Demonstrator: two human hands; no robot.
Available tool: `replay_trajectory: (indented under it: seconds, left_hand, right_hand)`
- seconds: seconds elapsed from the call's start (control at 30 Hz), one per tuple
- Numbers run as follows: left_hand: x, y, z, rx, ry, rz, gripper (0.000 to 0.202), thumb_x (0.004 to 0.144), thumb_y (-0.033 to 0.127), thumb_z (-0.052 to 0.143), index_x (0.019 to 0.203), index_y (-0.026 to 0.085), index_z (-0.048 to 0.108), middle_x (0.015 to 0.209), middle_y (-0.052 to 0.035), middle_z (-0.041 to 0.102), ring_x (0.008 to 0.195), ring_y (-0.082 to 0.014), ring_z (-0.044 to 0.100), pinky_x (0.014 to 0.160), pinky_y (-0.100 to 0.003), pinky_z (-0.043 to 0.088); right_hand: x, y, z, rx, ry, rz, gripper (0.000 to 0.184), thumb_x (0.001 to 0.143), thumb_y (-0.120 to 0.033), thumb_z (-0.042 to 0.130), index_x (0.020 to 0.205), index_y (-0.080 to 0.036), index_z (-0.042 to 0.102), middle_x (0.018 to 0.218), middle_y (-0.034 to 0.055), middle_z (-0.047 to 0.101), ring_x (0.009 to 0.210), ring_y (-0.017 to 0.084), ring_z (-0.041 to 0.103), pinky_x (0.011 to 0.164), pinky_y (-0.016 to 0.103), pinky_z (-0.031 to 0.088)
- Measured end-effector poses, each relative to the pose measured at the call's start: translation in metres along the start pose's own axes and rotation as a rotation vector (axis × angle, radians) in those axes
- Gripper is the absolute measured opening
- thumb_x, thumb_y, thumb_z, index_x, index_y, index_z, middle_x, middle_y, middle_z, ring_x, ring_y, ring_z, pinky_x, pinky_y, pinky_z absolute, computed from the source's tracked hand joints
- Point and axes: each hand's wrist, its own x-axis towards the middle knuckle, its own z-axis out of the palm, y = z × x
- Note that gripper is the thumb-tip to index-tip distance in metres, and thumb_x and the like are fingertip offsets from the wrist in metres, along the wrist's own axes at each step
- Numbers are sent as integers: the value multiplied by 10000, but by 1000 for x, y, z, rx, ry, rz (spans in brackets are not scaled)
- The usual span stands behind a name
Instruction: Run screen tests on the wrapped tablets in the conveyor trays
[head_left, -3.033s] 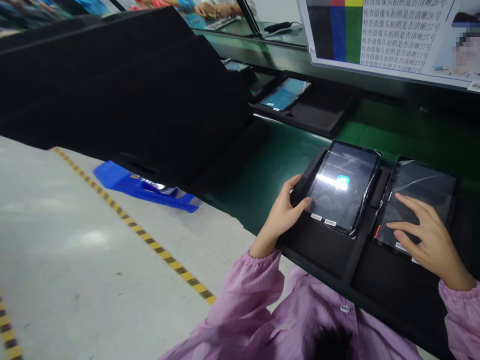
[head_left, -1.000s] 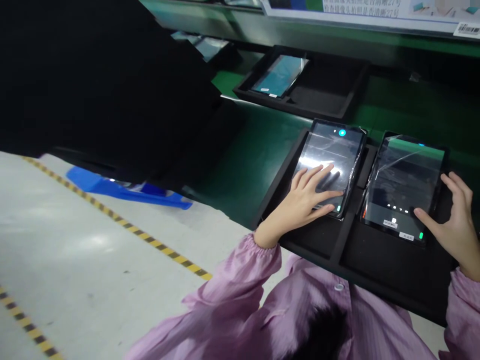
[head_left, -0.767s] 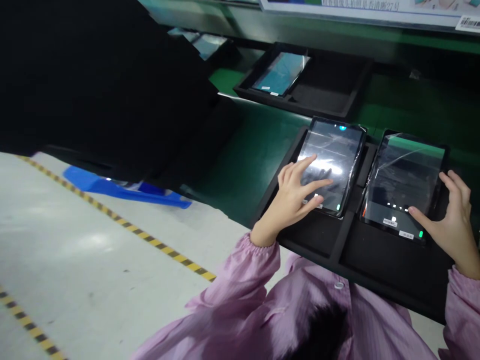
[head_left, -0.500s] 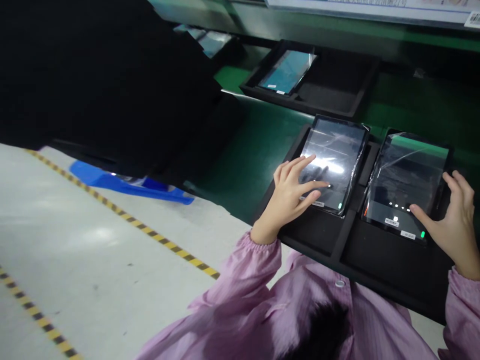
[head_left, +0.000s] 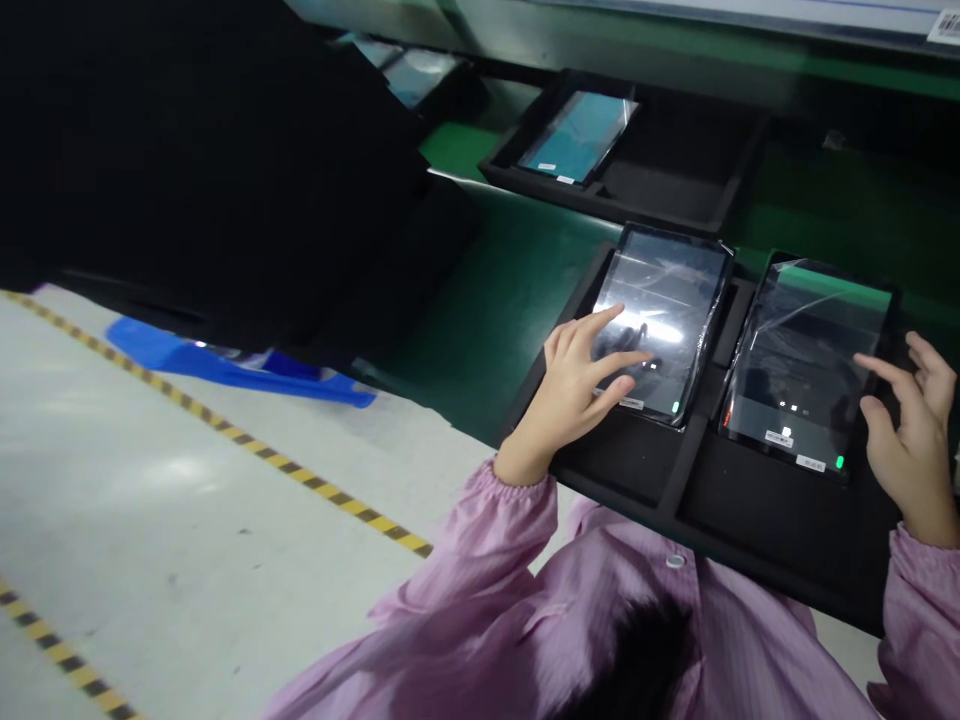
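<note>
Two film-wrapped tablets lie side by side in a black foam tray (head_left: 690,500) on the green belt. My left hand (head_left: 574,385) rests at the near left corner of the left tablet (head_left: 667,300), fingers spread, fingertips on its screen. My right hand (head_left: 907,440) hovers at the right edge of the right tablet (head_left: 810,350), fingers apart, index finger stretched over the screen; I cannot tell whether it touches. Neither hand grips anything. Both wrists wear pink sleeves.
A second black tray (head_left: 660,190) farther up the green conveyor (head_left: 495,310) holds one tablet with a teal screen (head_left: 577,125). A large black hood (head_left: 210,170) fills the upper left. Below it lies a blue tray (head_left: 225,365) beside grey floor with yellow-black tape (head_left: 300,475).
Three seconds ago my left hand held the left tablet's corner and my right palm lay on the right tablet. Both moved to tapping; in the last half second my right hand lifted off toward the edge.
</note>
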Motion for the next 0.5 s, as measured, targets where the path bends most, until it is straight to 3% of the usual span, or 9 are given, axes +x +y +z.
replay_trajectory:
  seconds: [0.1,0.2,0.5]
  left_hand:
    - [2,-1,-3,10,6,11,477,1145,535,360,1260,343,781,1634,-108,441,1440,-368,454,1179,-582,326]
    - [6,-4,-7,8,-13,23,482,1149,519,360,1247,320,788,1639,-119,431,1458,-377,437,1181,-586,327]
    - [26,-25,-11,-56,-209,74,398,1115,537,479,1264,344,794,1715,-67,343,1544,-423,306,1255,-635,249]
  right_hand:
    - [1,1,-3,-42,-38,-57,399,948,-131,462,1133,-274,785,1681,16,386,1552,391,350,1263,704,286]
    - [2,2,-5,-59,-51,-131,466,893,-64,424,1042,-287,805,1670,-53,417,1565,382,325,1275,696,279]
    - [3,5,-7,-73,-63,-204,469,902,-50,414,928,-279,823,1656,-94,446,1551,397,358,1243,718,333]
